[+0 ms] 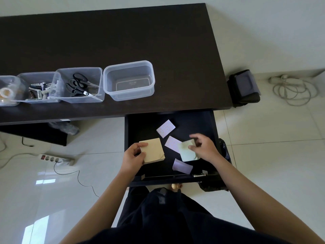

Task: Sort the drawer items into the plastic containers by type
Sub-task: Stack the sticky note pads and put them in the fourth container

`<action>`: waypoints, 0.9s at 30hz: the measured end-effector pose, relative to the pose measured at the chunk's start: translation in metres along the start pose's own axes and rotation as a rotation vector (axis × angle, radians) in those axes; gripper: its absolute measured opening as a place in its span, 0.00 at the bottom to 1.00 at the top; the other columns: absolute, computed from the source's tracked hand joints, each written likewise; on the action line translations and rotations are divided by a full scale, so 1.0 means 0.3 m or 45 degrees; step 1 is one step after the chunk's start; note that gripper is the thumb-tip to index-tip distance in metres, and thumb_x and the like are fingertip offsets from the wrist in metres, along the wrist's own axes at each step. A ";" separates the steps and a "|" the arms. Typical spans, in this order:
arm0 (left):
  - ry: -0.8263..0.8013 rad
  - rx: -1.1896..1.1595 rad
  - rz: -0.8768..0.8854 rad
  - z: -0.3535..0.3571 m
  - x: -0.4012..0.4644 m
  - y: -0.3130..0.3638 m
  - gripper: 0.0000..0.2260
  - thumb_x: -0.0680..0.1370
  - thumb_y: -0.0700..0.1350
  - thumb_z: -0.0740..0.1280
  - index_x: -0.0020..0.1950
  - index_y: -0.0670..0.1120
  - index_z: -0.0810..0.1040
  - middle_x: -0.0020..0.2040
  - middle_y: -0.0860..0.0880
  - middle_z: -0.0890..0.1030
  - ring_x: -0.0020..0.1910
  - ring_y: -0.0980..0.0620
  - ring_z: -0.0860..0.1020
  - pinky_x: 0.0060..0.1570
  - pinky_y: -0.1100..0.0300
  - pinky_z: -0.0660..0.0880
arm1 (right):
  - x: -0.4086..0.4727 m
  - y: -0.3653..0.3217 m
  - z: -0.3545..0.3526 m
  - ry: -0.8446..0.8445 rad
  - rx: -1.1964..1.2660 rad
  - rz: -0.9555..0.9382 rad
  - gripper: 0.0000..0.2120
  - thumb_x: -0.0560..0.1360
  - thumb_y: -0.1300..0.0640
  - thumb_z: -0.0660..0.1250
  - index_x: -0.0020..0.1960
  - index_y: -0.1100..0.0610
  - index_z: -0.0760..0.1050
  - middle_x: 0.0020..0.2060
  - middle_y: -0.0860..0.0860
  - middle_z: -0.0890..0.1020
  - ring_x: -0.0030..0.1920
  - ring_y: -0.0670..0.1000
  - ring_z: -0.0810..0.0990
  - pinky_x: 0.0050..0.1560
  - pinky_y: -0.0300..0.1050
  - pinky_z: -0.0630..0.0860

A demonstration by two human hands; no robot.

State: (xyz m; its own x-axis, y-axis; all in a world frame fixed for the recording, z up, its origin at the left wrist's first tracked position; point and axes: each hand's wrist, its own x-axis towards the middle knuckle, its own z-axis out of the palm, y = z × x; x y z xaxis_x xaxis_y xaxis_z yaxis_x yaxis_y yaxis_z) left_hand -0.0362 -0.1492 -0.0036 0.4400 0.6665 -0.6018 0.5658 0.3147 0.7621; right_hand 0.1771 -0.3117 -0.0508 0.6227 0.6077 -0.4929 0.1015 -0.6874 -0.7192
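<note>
Head camera looks down at a dark desk [123, 36] with four clear tubs in a row. From the left, the first tub [8, 90] has a roll of tape [6, 92] in it. The next tub [37, 87] has small batteries. The third tub [80, 84] has black scissors [77, 84]. The last tub [129, 80] has nothing in it. Below the desk, an open drawer [133, 127] holds the paper things. The left hand [133, 156] is closed on a tan pad of notes [153, 152], thumb on top. Three small white paper slips [166, 128] lie loose on the drawer floor. The right hand [204, 147] pinches a pale green pad [187, 152], fingers curled; it looks blurry.
</note>
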 end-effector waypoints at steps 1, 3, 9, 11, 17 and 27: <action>-0.012 0.002 0.007 0.004 -0.001 0.004 0.12 0.79 0.36 0.62 0.54 0.52 0.76 0.58 0.48 0.75 0.52 0.51 0.75 0.49 0.50 0.79 | -0.010 -0.028 -0.013 0.025 0.104 -0.023 0.21 0.71 0.60 0.72 0.61 0.47 0.74 0.44 0.45 0.78 0.46 0.46 0.78 0.44 0.34 0.72; -0.037 -0.021 0.021 0.013 -0.002 0.011 0.13 0.78 0.35 0.61 0.56 0.52 0.75 0.57 0.48 0.76 0.54 0.49 0.75 0.44 0.55 0.79 | -0.035 -0.086 -0.028 0.062 0.304 -0.056 0.23 0.72 0.61 0.71 0.63 0.46 0.73 0.47 0.49 0.80 0.48 0.47 0.80 0.47 0.37 0.75; -0.160 -0.132 0.079 0.046 -0.019 0.058 0.17 0.78 0.33 0.62 0.61 0.52 0.73 0.52 0.50 0.77 0.50 0.54 0.77 0.44 0.57 0.81 | -0.111 -0.219 0.051 0.073 0.957 0.120 0.15 0.71 0.67 0.71 0.54 0.52 0.77 0.49 0.56 0.83 0.50 0.52 0.84 0.49 0.50 0.82; -0.208 -0.213 0.091 0.053 -0.025 0.070 0.18 0.78 0.33 0.62 0.63 0.52 0.73 0.52 0.48 0.79 0.51 0.52 0.79 0.48 0.54 0.81 | -0.132 -0.227 0.093 0.164 0.893 0.107 0.15 0.70 0.67 0.72 0.53 0.53 0.76 0.47 0.55 0.83 0.47 0.51 0.83 0.44 0.43 0.82; -0.231 -0.369 0.098 0.043 -0.033 0.075 0.21 0.78 0.32 0.62 0.67 0.51 0.70 0.55 0.47 0.79 0.54 0.51 0.79 0.46 0.58 0.81 | -0.157 -0.202 0.168 0.258 0.745 0.081 0.16 0.68 0.63 0.75 0.54 0.57 0.76 0.46 0.52 0.82 0.45 0.50 0.82 0.44 0.40 0.81; -0.271 -0.315 0.113 0.011 -0.031 0.054 0.22 0.80 0.41 0.60 0.70 0.60 0.65 0.50 0.48 0.81 0.49 0.51 0.79 0.49 0.57 0.79 | -0.184 -0.218 0.229 0.087 0.698 0.054 0.17 0.70 0.58 0.75 0.55 0.54 0.72 0.52 0.50 0.81 0.47 0.48 0.82 0.45 0.42 0.80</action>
State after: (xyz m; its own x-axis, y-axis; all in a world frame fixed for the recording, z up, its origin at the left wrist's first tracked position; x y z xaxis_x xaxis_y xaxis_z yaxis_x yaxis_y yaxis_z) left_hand -0.0287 -0.1526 0.0134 0.6305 0.5504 -0.5473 0.3438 0.4341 0.8327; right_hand 0.0828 -0.2729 -0.0102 0.6681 0.5445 -0.5071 -0.3323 -0.3915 -0.8581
